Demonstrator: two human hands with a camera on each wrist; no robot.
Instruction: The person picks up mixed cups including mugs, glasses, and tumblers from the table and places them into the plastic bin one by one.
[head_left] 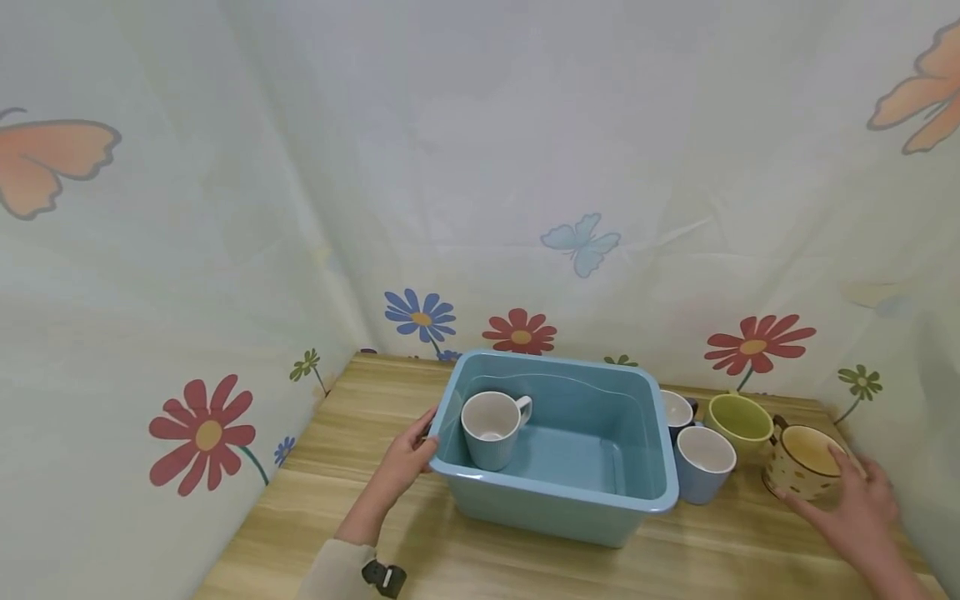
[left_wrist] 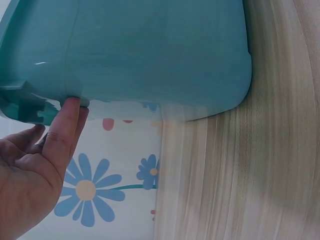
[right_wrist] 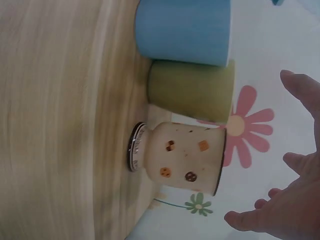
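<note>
A light blue plastic basin (head_left: 551, 504) stands on the table, with a ribbed pale mug (head_left: 495, 425) upright inside at its left end. My left hand (head_left: 405, 454) touches the basin's left rim from outside; in the left wrist view its extended fingers (left_wrist: 62, 132) meet the wall under the lip. At the far right, a cream mug with cookie-like prints (right_wrist: 187, 157) stands upright on the table. My right hand (head_left: 858, 508) hovers over it with thumb and fingers spread, and the right wrist view shows a gap between fingertips and rim.
Between basin and cream mug stand a light blue mug (head_left: 701, 471), a green mug (head_left: 738, 421) and a dark mug with white inside (head_left: 677, 408), close together. A flowered curtain (head_left: 480, 250) hangs behind and beside the wood-grain table (head_left: 375, 392).
</note>
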